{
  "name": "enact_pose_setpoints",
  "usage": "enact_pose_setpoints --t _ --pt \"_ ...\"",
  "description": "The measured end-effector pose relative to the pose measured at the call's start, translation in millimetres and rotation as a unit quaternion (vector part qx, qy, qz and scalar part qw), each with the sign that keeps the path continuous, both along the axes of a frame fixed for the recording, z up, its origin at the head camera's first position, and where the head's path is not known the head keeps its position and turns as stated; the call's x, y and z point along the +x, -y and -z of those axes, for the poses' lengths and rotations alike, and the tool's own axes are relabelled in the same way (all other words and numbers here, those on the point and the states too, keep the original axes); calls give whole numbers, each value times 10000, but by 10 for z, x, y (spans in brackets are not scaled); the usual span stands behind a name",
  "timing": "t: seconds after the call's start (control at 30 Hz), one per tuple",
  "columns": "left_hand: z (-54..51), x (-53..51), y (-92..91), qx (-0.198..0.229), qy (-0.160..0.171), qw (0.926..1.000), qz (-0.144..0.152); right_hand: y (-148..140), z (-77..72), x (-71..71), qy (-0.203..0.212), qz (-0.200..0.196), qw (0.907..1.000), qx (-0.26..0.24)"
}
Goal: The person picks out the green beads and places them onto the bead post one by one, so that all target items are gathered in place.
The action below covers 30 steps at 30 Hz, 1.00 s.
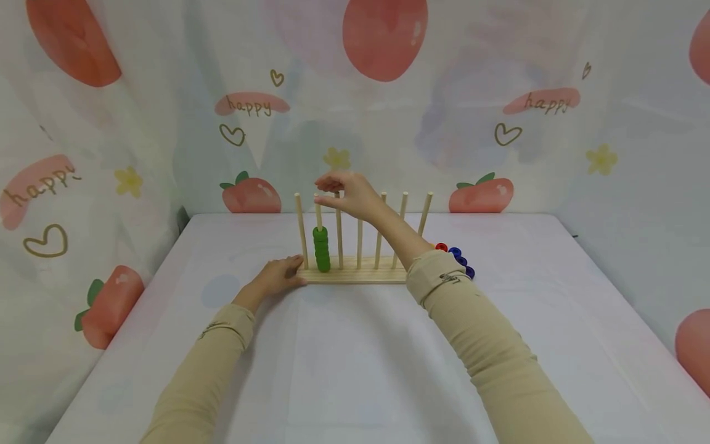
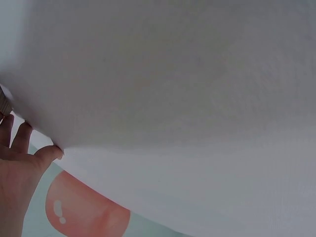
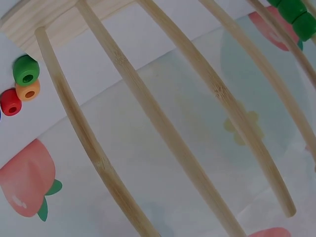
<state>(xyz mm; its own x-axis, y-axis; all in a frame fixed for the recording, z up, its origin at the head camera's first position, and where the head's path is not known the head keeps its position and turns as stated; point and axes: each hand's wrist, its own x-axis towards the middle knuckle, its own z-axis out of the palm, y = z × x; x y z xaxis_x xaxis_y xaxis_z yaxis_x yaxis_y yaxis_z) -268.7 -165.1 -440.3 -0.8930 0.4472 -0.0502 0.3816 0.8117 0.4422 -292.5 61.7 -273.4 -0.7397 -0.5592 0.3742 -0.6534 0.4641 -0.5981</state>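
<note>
A wooden peg stand [image 1: 355, 277] with a row of upright pegs sits on the table. Several green beads [image 1: 322, 250] are stacked on its second peg from the left; some also show in the right wrist view's upper right corner. At the stand's left end, my left hand [image 1: 275, 276] holds the base, thumb in front and fingers behind. My right hand [image 1: 355, 194] hovers at the tops of the second and third pegs, thumb and fingers apart, with nothing visible between them. In the right wrist view the right hand is out of sight; bare pegs [image 3: 163, 123] cross the picture.
Beyond the stand's right end lie loose beads: a green bead [image 3: 26, 70], an orange bead [image 3: 27, 90], a red bead [image 1: 440, 247] and several blue beads [image 1: 460, 261]. My right forearm partly hides them in the head view. A patterned cloth [image 1: 388, 135] hangs behind the table.
</note>
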Motion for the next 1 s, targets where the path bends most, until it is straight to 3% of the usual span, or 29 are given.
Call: enact_pose_setpoints --t 0.63,1.0 --pt "15 -31 26 47 -133 9998 106 -64 -28 -18 136 -444 9989 5" --pt "9 -17 21 34 -140 9999 52 -150 -2 47 89 -489 9980 -384"
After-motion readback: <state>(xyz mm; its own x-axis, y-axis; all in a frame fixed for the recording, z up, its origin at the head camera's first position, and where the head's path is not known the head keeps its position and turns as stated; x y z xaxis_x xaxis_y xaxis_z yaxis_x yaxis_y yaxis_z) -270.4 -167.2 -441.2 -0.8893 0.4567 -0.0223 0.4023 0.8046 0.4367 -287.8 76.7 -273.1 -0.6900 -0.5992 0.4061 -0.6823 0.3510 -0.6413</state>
